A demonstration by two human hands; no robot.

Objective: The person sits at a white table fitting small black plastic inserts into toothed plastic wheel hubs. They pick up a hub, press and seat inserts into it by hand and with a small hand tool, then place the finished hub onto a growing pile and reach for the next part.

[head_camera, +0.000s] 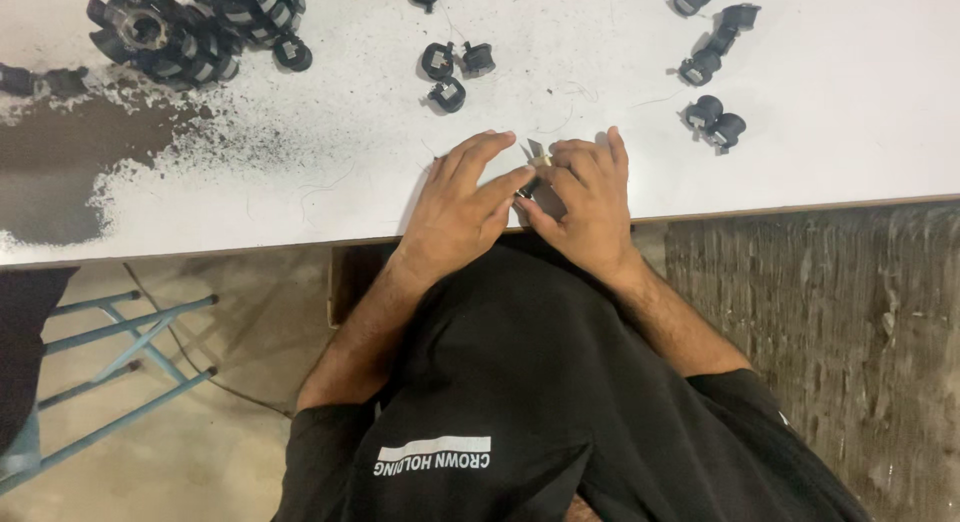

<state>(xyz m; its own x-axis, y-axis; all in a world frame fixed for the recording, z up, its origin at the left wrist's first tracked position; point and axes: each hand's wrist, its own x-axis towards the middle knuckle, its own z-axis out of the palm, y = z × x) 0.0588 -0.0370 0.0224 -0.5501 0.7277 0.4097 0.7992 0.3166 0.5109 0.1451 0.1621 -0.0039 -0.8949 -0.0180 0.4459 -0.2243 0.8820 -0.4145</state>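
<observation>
- Centrally, a small dark part with a metal tab point(536, 164) is held at the near edge of the white table point(820, 132), between both hands.
- The part is pinched by the curled fingers of the right hand point(585, 204).
- It is touched by the left hand point(462, 204), whose fingers are nearly flat.
- Small black parts point(452, 74) are scattered further back; larger black pieces point(190, 27) are piled at the far left.

A white counter point(800, 132), its paint worn dark at the left, bears black parts: a heap point(190, 27) upper left, three point(450, 72) centre top, several point(712, 72) upper right.
</observation>
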